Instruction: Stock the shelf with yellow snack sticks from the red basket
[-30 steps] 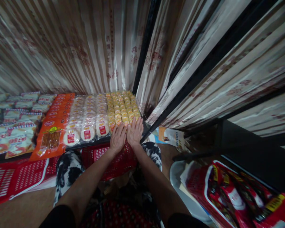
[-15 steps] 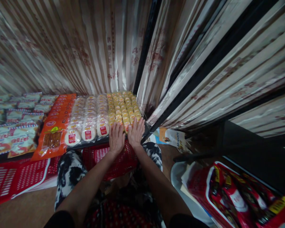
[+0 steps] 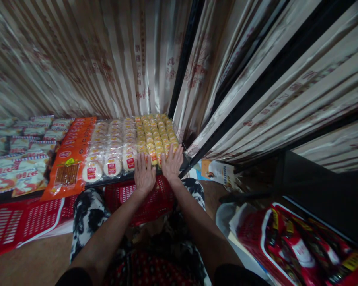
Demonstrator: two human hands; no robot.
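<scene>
Rows of small yellow-wrapped snacks (image 3: 155, 133) fill the right end of a dark shelf (image 3: 101, 182). My left hand (image 3: 144, 173) lies flat with fingers outstretched against the front of these rows, near their left side. Beside it, my right hand (image 3: 172, 163) is spread open at the front right corner of the same rows. Neither hand grips anything. Just left of my left hand stand rows of round white crackers (image 3: 112, 165) in clear wrappers with red labels.
Orange snack packs (image 3: 65, 167) and white packets (image 3: 28, 174) line the shelf's left part. Red baskets (image 3: 123, 194) stand below it. Black posts (image 3: 186, 59) and patterned curtains (image 3: 107, 59) rise behind. At lower right, a red basket (image 3: 265, 234) holds red packets.
My left hand has drawn back slightly toward me and left. The right hand has shifted only a little and stays at the front corner of the yellow rows.
</scene>
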